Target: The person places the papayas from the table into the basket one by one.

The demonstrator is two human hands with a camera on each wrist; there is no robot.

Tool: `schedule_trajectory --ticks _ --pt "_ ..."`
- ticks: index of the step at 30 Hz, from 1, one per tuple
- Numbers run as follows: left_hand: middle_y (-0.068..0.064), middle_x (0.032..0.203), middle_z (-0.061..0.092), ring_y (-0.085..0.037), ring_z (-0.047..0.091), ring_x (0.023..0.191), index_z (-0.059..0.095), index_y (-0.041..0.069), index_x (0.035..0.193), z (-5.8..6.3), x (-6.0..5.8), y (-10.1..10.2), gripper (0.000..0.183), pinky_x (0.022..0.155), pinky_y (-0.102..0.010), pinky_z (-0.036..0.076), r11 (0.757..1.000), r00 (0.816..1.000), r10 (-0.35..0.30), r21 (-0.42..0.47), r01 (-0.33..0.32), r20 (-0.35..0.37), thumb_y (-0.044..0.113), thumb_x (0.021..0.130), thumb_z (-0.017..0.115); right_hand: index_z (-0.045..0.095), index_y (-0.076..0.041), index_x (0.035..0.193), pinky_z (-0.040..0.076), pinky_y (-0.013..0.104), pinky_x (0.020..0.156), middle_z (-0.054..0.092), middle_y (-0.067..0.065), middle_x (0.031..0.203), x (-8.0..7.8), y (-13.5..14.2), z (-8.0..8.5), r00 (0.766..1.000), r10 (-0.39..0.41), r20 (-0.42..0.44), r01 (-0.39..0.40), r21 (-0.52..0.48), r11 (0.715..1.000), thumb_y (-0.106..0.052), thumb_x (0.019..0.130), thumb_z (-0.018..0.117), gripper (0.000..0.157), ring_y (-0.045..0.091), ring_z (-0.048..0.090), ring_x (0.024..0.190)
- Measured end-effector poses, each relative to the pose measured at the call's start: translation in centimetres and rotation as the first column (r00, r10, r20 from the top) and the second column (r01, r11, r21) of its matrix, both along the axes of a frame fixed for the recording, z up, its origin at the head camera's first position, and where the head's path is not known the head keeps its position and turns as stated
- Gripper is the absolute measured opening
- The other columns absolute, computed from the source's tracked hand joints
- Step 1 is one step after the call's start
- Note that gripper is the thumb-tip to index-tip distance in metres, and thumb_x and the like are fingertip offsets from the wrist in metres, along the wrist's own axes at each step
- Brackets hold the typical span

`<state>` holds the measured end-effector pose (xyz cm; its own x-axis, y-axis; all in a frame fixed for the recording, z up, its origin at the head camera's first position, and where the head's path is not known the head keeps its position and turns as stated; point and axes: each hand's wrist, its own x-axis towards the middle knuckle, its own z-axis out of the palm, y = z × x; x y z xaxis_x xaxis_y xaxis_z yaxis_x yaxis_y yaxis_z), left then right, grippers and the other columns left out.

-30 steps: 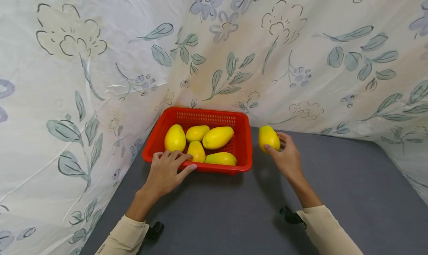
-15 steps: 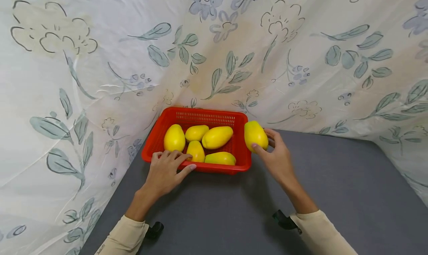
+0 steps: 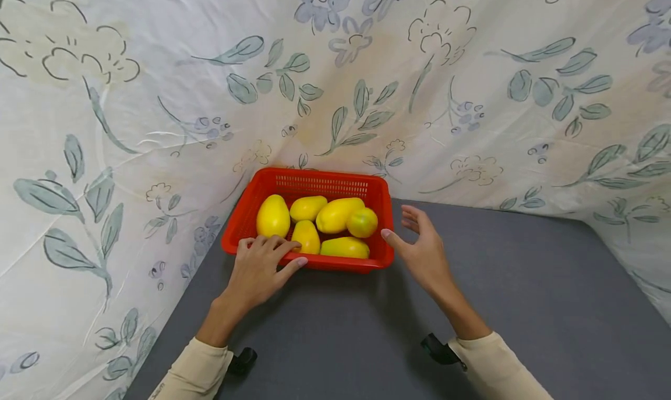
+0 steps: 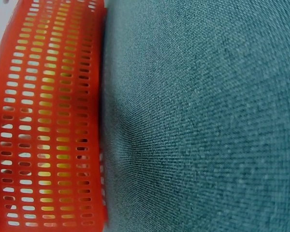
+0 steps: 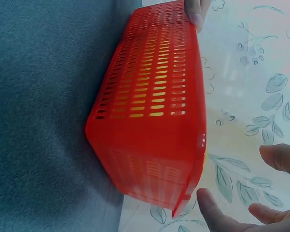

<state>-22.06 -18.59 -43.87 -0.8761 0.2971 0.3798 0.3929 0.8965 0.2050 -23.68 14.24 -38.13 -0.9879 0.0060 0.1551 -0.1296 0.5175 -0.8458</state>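
Note:
A red plastic basket [image 3: 387, 237] with slotted walls holds several smooth yellow fruits shaped like mangoes. My left hand [image 3: 260, 272] grips the basket's front rim at its left part, fingers over the edge and thumb on the near side. In the right wrist view, part of that hand [image 5: 195, 12] shows at the rim. Just right of the basket my right hand [image 3: 421, 251] hangs with spread fingers, holding nothing. Nearest to it inside is a roundish-looking yellow fruit [image 3: 362, 222], end toward the camera, against a longer yellow fruit [image 3: 335, 215].
A dark grey cloth-covered table [image 3: 524, 295] extends right and in front of the basket. Behind and to the left hangs a floral sheet [image 3: 445, 97], close to the basket's back. Black wrist-worn devices [image 3: 440, 350] sit by both cream sleeves [image 3: 498, 365].
My right hand has carried a yellow fruit leftward, let it go inside the basket's right end, and drawn slightly back. My left hand has stayed on the front rim.

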Motion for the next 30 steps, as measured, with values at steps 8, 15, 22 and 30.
schedule_trajectory --ticks 8,15,22,30 --pt "-0.009 0.122 0.069 -0.036 0.061 0.109 0.074 0.025 0.131 0.0 -0.1 -0.1 0.047 0.1 -0.06 0.038 1.0 1.0 -0.004 -0.006 0.004 -0.009 0.058 0.099 0.064 0.04 -0.01 0.159 0.05 0.06 0.108 0.046 0.018 0.16 0.0 0.7 -0.8 1.0 -0.014 0.011 0.014 0.015 1.0 -0.033 0.099 0.076 0.074 0.039 0.049 0.145" --pt "-0.009 0.122 0.069 -0.036 0.061 0.11 0.074 0.025 0.132 0.0 -0.1 -0.1 0.047 0.1 -0.061 0.038 1.0 1.0 -0.002 -0.005 0.003 0.006 0.058 0.099 0.064 0.043 -0.009 0.157 0.047 0.063 0.11 0.048 0.018 0.158 0.5 2.1 -1.5 1.0 0.003 0.012 -0.003 0.023 1.0 -0.037 0.1 0.074 0.071 0.039 0.05 0.144" --pt "-0.01 0.128 0.069 -0.038 0.061 0.115 0.071 0.025 0.137 0.5 0.0 -0.3 0.052 0.1 -0.061 0.038 1.0 0.998 0.008 -0.028 -0.006 0.057 0.06 0.099 0.062 0.045 -0.008 0.157 0.048 0.065 0.107 0.049 0.018 0.158 1.6 5.4 -2.5 0.995 0.099 -0.008 -0.096 0.162 0.982 -0.042 0.105 0.067 0.066 0.04 0.053 0.14" --pt "-0.011 0.137 0.07 -0.04 0.064 0.12 0.069 0.023 0.143 1.7 -0.7 -0.4 0.059 0.097 -0.059 0.043 0.996 0.986 0.072 -0.056 -0.064 0.153 0.064 0.104 0.049 0.031 -0.01 0.167 0.026 0.082 0.105 0.035 0.033 0.163 2.3 11.5 -4.1 0.992 0.121 0.028 -0.115 0.57 0.814 -0.055 0.109 0.052 0.076 0.061 0.034 0.144"
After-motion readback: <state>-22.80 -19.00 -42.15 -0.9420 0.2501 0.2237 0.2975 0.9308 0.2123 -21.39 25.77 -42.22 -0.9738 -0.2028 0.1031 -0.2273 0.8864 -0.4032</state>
